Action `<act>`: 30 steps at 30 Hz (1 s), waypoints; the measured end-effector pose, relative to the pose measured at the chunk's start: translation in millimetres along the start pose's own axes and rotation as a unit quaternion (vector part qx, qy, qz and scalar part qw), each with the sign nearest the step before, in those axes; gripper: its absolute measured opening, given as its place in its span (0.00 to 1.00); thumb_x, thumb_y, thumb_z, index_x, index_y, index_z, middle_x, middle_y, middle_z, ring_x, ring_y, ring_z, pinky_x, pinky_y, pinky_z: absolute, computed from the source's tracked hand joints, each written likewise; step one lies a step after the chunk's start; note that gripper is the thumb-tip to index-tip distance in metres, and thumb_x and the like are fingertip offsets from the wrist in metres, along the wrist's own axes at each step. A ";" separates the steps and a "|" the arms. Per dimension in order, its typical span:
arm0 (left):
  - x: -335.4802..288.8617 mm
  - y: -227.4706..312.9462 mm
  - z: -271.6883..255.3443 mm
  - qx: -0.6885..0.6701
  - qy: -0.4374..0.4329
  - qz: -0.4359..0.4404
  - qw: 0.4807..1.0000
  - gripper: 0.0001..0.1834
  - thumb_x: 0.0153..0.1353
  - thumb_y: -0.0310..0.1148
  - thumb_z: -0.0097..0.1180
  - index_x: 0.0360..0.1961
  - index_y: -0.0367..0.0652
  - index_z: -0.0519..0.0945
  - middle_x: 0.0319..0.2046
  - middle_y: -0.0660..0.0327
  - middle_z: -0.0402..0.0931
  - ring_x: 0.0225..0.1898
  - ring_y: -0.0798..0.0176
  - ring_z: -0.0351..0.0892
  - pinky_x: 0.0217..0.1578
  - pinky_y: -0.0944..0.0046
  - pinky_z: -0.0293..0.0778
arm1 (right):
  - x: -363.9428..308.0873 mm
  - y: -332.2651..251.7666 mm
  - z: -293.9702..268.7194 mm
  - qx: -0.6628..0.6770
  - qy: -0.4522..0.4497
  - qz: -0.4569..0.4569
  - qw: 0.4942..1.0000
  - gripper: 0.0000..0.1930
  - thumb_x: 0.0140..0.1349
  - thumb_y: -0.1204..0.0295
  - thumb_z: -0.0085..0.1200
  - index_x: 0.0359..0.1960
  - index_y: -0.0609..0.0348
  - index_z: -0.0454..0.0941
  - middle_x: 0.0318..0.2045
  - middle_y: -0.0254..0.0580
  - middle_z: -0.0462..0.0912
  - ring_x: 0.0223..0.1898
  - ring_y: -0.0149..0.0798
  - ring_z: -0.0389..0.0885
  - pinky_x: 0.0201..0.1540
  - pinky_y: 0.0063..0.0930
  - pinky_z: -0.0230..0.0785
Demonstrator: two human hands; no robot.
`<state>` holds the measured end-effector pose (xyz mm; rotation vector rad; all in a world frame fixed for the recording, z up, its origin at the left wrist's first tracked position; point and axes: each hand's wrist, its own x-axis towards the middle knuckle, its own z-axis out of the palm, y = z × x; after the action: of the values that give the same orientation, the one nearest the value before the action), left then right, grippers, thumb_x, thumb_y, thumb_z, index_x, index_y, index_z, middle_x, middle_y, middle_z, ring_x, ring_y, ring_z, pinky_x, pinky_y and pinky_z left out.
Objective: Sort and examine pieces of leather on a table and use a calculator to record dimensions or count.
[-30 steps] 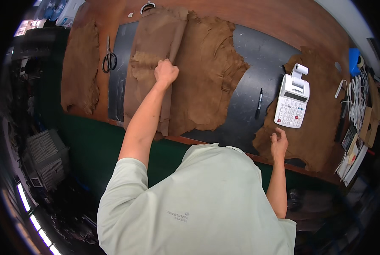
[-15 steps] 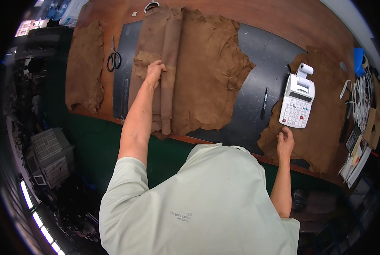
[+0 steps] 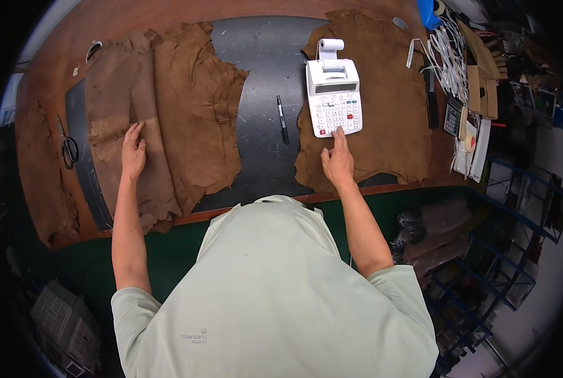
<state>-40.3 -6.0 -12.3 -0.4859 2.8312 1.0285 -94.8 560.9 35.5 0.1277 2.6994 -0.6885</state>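
Note:
My left hand (image 3: 133, 151) lies on a folded brown leather hide (image 3: 118, 82), its fingers stretched out and apart. The hide's folded part overlaps a wider spread of the same brown leather (image 3: 196, 120) to its right. At the lower keys of a white printing calculator (image 3: 335, 94), my right hand (image 3: 339, 162) points with a finger touching the bottom rows. Its other fingers are partly curled, and nothing is held. The calculator, with a paper roll at its top, stands on another brown hide (image 3: 388, 120). A black marker pen (image 3: 283, 120) lies to its left.
Black-handled scissors (image 3: 68, 150) lie at the left beside another leather piece (image 3: 39, 170). A dark cutting mat (image 3: 266, 57) covers the table's middle. White cords (image 3: 445, 57), a small dark calculator (image 3: 452, 116) and cardboard (image 3: 483, 75) crowd the right end.
The view has turned to the right. My left hand has let go of the raised fold, which now lies flatter. My right hand has moved from below the calculator onto its keys.

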 end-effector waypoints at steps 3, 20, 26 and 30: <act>-3.8 14.9 5.7 0.067 0.021 0.020 0.997 0.30 0.61 0.24 0.51 0.67 0.43 0.70 0.70 0.51 0.63 0.69 0.46 0.63 0.69 0.53 0.61 | 6.8 -0.2 -1.4 -0.029 0.012 -0.027 0.999 0.27 0.65 0.71 0.52 0.66 0.62 0.64 0.74 0.50 0.56 0.58 0.56 0.77 0.58 0.46 0.72; -6.6 38.3 8.8 0.268 0.018 0.024 0.963 0.33 0.60 0.30 0.51 0.69 0.36 0.66 0.69 0.43 0.62 0.65 0.40 0.65 0.67 0.51 0.62 | 14.3 4.6 -4.2 -0.027 0.042 -0.028 0.998 0.25 0.64 0.71 0.52 0.63 0.62 0.66 0.72 0.52 0.61 0.62 0.57 0.72 0.61 0.46 0.70; -5.9 40.4 9.7 0.266 0.021 0.031 0.963 0.33 0.59 0.29 0.50 0.68 0.35 0.67 0.69 0.44 0.62 0.65 0.41 0.65 0.66 0.52 0.64 | 31.5 -19.7 3.2 -0.041 0.033 -0.079 0.995 0.25 0.64 0.71 0.51 0.63 0.62 0.66 0.71 0.53 0.64 0.61 0.58 0.73 0.60 0.45 0.70; -6.7 40.4 9.6 0.255 0.023 0.025 0.966 0.33 0.60 0.29 0.50 0.68 0.35 0.67 0.69 0.45 0.63 0.65 0.41 0.65 0.66 0.52 0.63 | 31.2 -22.8 -3.3 0.007 0.022 -0.028 0.999 0.25 0.64 0.71 0.51 0.63 0.63 0.67 0.69 0.52 0.66 0.62 0.58 0.73 0.61 0.45 0.70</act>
<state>-47.4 31.1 6.2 -0.3855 2.9973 0.2629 -128.8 542.4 37.4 0.0706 2.7499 -0.7283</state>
